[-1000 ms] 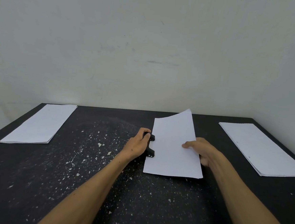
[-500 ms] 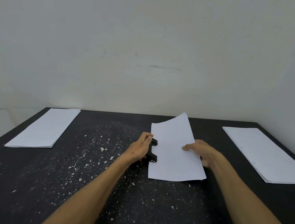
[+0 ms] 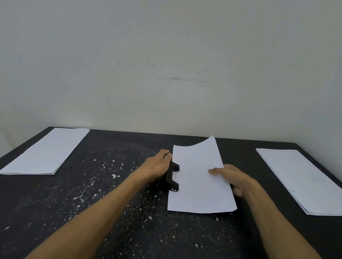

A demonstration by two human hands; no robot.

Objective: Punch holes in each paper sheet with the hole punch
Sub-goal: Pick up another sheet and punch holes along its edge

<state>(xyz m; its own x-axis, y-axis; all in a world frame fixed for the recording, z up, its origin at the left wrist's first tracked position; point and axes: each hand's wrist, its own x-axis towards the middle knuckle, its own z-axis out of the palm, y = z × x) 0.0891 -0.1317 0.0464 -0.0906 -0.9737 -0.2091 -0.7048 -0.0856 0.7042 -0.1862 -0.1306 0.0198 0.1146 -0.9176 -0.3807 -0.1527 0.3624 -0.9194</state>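
While the hole punch bites the sheet's left edge mid-desk, the left hand curls over it; the right hand pinches the sheet's right edge. Paper stacks flank both side edges.

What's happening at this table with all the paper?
A person is punching holes in paper. Their left hand rests on a black hole punch, while the right hand holds a single sheet whose left edge sits in the punch; its far end curls up. One stack of paper lies at the left of the dark table, another stack, showing punched holes, at the right. White paper specks dot the tabletop.
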